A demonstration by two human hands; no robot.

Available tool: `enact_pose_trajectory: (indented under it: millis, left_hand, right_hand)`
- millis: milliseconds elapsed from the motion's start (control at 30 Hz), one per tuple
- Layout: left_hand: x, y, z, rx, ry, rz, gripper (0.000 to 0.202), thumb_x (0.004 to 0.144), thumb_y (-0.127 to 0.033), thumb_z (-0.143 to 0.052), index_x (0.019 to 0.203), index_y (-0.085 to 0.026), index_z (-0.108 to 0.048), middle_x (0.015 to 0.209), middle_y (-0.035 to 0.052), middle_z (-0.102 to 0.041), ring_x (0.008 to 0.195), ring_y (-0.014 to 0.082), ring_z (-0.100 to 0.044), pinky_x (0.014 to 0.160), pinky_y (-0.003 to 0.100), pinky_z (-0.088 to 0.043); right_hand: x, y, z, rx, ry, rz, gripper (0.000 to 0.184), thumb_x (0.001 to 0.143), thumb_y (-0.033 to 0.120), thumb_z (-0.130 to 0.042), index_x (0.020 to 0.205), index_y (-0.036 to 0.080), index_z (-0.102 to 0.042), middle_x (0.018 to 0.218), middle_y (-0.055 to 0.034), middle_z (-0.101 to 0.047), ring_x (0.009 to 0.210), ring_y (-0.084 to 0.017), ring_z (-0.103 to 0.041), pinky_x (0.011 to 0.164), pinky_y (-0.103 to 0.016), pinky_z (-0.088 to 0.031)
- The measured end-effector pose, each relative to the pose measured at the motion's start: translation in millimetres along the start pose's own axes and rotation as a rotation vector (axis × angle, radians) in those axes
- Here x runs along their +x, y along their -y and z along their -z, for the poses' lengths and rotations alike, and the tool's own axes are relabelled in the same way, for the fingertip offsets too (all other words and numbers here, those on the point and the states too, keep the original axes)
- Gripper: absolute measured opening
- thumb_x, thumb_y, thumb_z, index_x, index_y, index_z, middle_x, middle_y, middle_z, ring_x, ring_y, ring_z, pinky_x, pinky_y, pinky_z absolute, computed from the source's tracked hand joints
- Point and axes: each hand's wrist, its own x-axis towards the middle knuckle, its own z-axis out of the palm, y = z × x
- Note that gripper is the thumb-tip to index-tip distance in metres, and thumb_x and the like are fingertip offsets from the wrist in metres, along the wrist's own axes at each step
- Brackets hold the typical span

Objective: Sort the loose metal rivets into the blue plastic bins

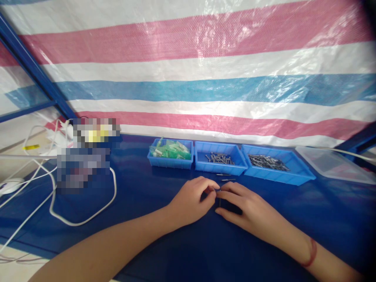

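My left hand [196,197] is closed in a pinch, thumb and forefinger together on a thin metal pin [220,201] whose lower end shows below the fingertips. My right hand [245,201] meets it from the other side. Its forefinger touches near the pinch, while its thumb stays apart below, so the fingers are spread. Just beyond the hands, two slim metal pins [228,179] lie on the blue tabletop [176,254]. Behind them a middle blue bin [202,166] contains several similar metal pieces. What the fingertips cover is hidden.
The left blue bin [172,163] contains green plastic packets [173,150]. Many dark metal pieces [267,161] fill part of the right blue bin [282,176]. A clear plastic lid [331,162] lies at right. White cables [114,192] loop across the left side, and striped sheeting [205,90] hangs behind.
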Motion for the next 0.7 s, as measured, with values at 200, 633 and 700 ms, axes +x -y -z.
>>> enact_pose_trajectory:
  millis: [200, 633, 700]
  left_hand:
    - [0.3, 1.8, 0.1, 0.017, 0.016, 0.003, 0.018, 0.088, -0.017, -0.049, 0.101, -0.017, -0.061, 0.094, 0.0051, -0.065, 0.089, 0.017, -0.061, 0.081, 0.028, -0.047]
    - [-3.7, 1.6, -3.9, 0.288, 0.022, -0.029, 0.025, 0.089, -0.026, -0.053, 0.112, -0.02, -0.061, 0.112, 0.0072, -0.061, 0.103, 0.0224, -0.053, 0.088, 0.036, -0.042]
    - [-4.4, 2.6, -4.2, 0.323, 0.054, -0.029, 0.022, 0.092, -0.029, -0.05, 0.107, -0.021, -0.063, 0.109, 0.0056, -0.062, 0.101, 0.0219, -0.053, 0.085, 0.035, -0.041]
  right_hand:
    - [-0.7, -3.5, -1.2, 0.028, -0.032, 0.017, 0.019, 0.09, 0.017, -0.05, 0.099, 0.023, -0.065, 0.098, -0.0072, -0.063, 0.087, -0.02, -0.062, 0.079, -0.035, -0.054]
    - [-0.9, -3.6, -1.1, -0.039, -0.09, 0.01, 0.018, 0.091, 0.014, -0.046, 0.099, 0.02, -0.061, 0.098, -0.0083, -0.066, 0.089, -0.022, -0.062, 0.08, -0.039, -0.053]
    - [-1.2, -2.3, -0.7, -0.027, -0.114, 0.018, 0.019, 0.091, 0.015, -0.045, 0.101, 0.02, -0.06, 0.1, -0.0084, -0.066, 0.091, -0.022, -0.062, 0.081, -0.039, -0.053]
